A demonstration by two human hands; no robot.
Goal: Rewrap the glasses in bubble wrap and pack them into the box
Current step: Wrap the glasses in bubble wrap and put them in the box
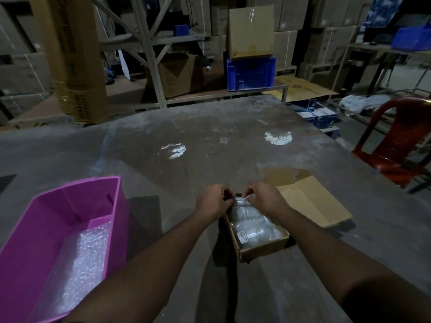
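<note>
Cardboard box point(263, 247) sits open on the grey table point(210, 141), a little right of the lower centre of the head view, already filled with bubble-wrapped glasses point(253, 223). At its far end the left hand point(213, 201) and the right hand point(264, 199) each keep a narrow grip, pinching the wrap's loose edge, probably to tuck it in. Spare bubble wrap point(79, 264) waits in the pink bin point(58, 201) at lower left.

two hands, the left hand point(213, 200) and the right hand point(264, 198). one small cardboard box point(261, 247), one pink tub point(70, 217), one sheet of bubble wrap point(81, 259) in it, one red chair point(401, 148), one blue crate point(250, 72), two light patches point(172, 150) on one table point(210, 131).
</note>
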